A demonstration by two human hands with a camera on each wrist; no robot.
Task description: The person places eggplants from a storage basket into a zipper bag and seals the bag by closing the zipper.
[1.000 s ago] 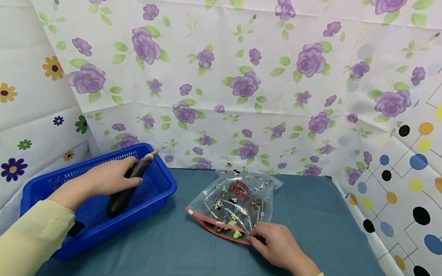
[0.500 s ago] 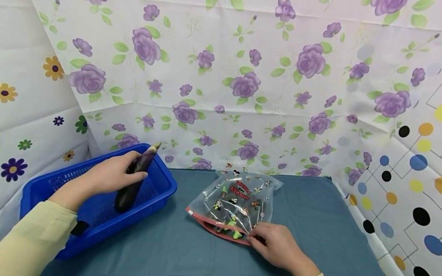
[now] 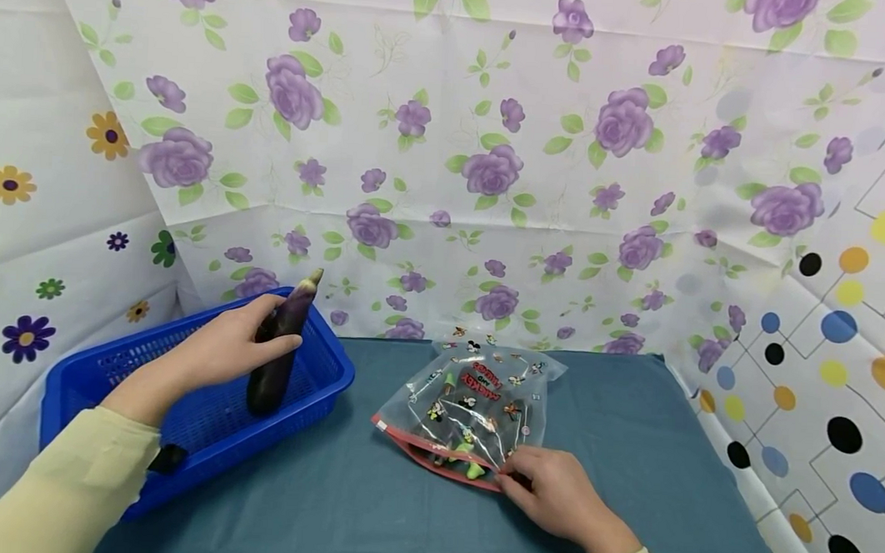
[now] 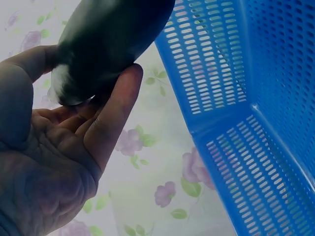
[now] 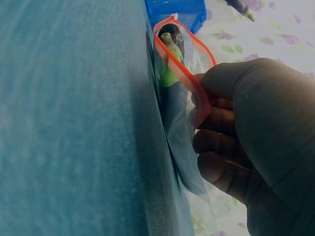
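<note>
My left hand [image 3: 232, 341] grips a dark purple eggplant [image 3: 276, 368] around its upper half, its pale green stem pointing up. The eggplant overlaps the right end of a blue plastic basket [image 3: 194, 430] in the head view. In the left wrist view the thumb and fingers curl round the eggplant [image 4: 110, 44], beside the basket's slotted wall [image 4: 209, 59]. My right hand [image 3: 559, 491] pinches the right corner of a clear zip bag [image 3: 474, 395] with a red rim and cartoon print. The bag's mouth gapes, with green and dark items visible inside, also seen in the right wrist view.
A blue-green cloth [image 3: 340, 505] covers the table. Behind stands a curtain [image 3: 434, 142] with purple roses, and patterned sheets close off the left and right sides. The basket sits at the table's left, the bag at its middle.
My left hand has raised the eggplant and shifted it slightly right, tilting it more upright. My right hand and the zip bag have stayed where they were.
</note>
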